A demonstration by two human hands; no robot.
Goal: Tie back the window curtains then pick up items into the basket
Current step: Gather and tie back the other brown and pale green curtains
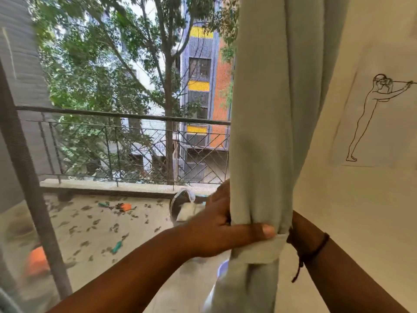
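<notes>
Head view shows the pale green curtain gathered at the window's right edge, with a matching tieback band wrapped around the bunch. The left hand grips the gathered fabric, thumb pressing the band; the right hand is hidden behind the curtain, its grip indeterminate. Judgement: fastening appears nearly complete; no basket is visible, so item collection remains.

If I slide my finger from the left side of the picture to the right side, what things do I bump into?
Dark window post → orange thing on the balcony floor → tree trunk → left hand gripping the curtain → gathered green curtain with its tie band → right wrist with a dark string → line drawing on the wall.
</notes>
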